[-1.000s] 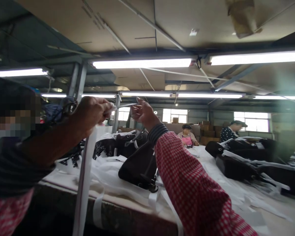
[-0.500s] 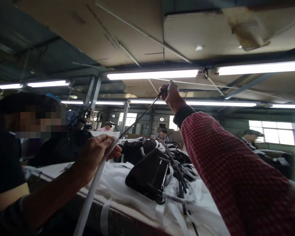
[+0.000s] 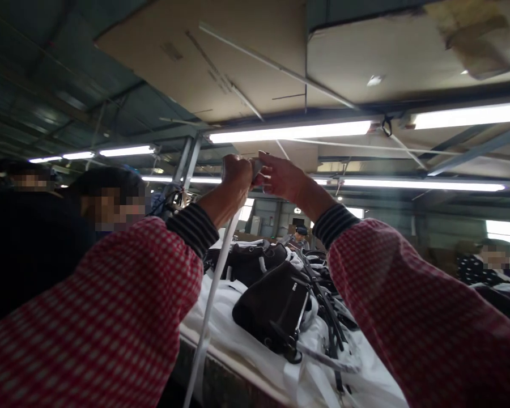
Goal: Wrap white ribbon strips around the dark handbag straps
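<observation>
My left hand (image 3: 237, 177) is raised in front of me, its fingers closed on a long white strip (image 3: 212, 297) that hangs down past the table edge. My right hand (image 3: 283, 180) is up at the same height, almost touching the left, with its fingers curled inward. A small pale piece (image 3: 258, 168) shows between the two hands; what the right fingers grip is mostly hidden. Below them a black bag (image 3: 272, 306) lies on white wrapping sheets (image 3: 219, 317), with dark straps (image 3: 321, 294) beside it.
More black bags (image 3: 255, 258) are heaped behind on the table. A co-worker (image 3: 106, 198) is close on my left, and another person (image 3: 491, 263) is at the right. Lit tube lamps (image 3: 293, 131) hang overhead.
My left hand has risen from the strip's middle to meet my right hand. The dark strap stretched between them no longer shows. The view has turned slightly left.
</observation>
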Demonstrator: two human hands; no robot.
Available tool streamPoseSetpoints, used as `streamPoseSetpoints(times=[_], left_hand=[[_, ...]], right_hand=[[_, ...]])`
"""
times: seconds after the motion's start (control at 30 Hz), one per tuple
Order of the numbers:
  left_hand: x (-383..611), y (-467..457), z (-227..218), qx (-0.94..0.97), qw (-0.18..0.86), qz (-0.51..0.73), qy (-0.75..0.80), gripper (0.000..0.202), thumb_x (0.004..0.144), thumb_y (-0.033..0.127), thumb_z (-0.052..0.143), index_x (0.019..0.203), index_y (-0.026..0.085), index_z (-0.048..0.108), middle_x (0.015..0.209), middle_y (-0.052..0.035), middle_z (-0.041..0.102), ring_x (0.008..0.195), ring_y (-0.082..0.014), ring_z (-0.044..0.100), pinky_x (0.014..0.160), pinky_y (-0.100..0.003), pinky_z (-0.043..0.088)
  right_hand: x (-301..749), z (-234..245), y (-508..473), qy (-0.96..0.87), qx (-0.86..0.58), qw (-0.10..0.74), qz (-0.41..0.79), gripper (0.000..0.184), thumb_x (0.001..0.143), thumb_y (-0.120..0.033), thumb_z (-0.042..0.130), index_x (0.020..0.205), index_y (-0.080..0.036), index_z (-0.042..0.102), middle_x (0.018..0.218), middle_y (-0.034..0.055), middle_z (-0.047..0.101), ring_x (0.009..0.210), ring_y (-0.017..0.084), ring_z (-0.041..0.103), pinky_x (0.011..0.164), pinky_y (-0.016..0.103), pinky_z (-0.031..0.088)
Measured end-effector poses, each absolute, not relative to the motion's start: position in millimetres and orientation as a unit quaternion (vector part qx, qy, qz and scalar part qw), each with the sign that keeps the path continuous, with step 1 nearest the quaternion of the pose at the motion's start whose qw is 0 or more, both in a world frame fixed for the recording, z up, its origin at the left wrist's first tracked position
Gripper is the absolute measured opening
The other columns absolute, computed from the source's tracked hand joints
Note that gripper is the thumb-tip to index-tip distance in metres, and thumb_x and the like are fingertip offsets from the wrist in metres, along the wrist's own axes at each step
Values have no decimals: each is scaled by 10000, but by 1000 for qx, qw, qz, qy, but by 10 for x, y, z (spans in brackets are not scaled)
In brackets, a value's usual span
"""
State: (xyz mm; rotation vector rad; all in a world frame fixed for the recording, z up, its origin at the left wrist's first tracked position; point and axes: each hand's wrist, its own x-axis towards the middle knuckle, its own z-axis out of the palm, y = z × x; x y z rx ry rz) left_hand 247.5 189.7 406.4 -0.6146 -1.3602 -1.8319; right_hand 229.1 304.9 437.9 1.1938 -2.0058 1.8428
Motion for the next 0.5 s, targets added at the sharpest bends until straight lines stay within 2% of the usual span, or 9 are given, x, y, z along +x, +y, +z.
streamPoseSetpoints(times=[0.1,0.2,0.27,0.33,0.5], left_hand=[[2372,1897,3807,-192,396,-725,-531,265,948,92,521,691,155,528,483,18,508,402,-91,415,448,-225,267],[2265,1875,3542,-186,383,-736,-527,282,922,71,544,655,156,520,473,21,511,400,-83,425,431,-212,271],[2221,1871,3441,-192,353,-753,-521,272,924,60,529,668,153,527,480,20,523,403,-86,461,436,-202,311],[2216,1874,3400,-194,309,-776,-514,262,938,52,485,701,153,532,476,18,530,398,-102,494,435,-202,346],[2263,1850,3341,-225,173,-823,-491,284,974,71,438,733,125,577,527,-33,584,416,-141,556,403,-220,369]], right_hand=[[2156,4245,3039,-637,350,99,680,293,997,-370,628,792,-162,602,686,2,587,493,58,483,403,178,264],[2027,4118,3064,-636,338,118,684,217,954,-262,668,776,-147,622,654,-9,575,454,36,423,384,168,232],[1937,4019,3093,-641,350,135,670,159,893,-255,736,810,-138,666,689,3,607,489,44,468,389,166,255],[1846,3925,3138,-641,366,144,659,179,846,-296,784,850,-138,701,738,9,631,550,56,525,409,162,296],[1672,3753,3284,-624,451,71,634,300,774,-402,840,924,-167,728,774,-10,626,666,81,577,517,184,408]])
